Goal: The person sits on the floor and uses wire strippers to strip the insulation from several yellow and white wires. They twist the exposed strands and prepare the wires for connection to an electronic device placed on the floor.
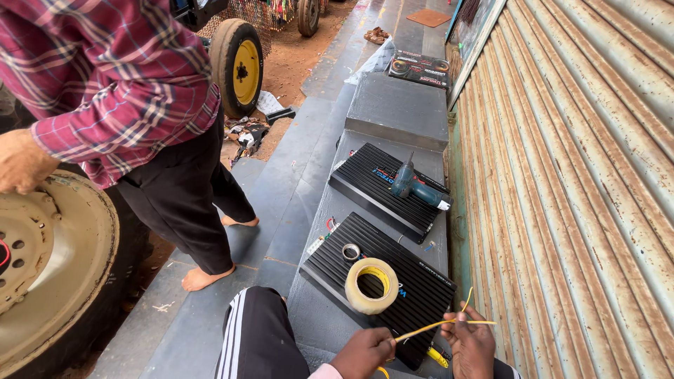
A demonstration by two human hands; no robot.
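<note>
Grey ledge [393,112] beside rusty shutter [576,175]; hands [421,347] pinch yellow wire [439,324].

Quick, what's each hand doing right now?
Left hand: closed, pinching the thin yellow wire.
Right hand: closed on the same wire, further along.

a thin yellow wire [439,324] stretches nearly level between 2 hands, over the near corner of a black ribbed amplifier [379,281]; its right end splits into 2 short strands
</note>
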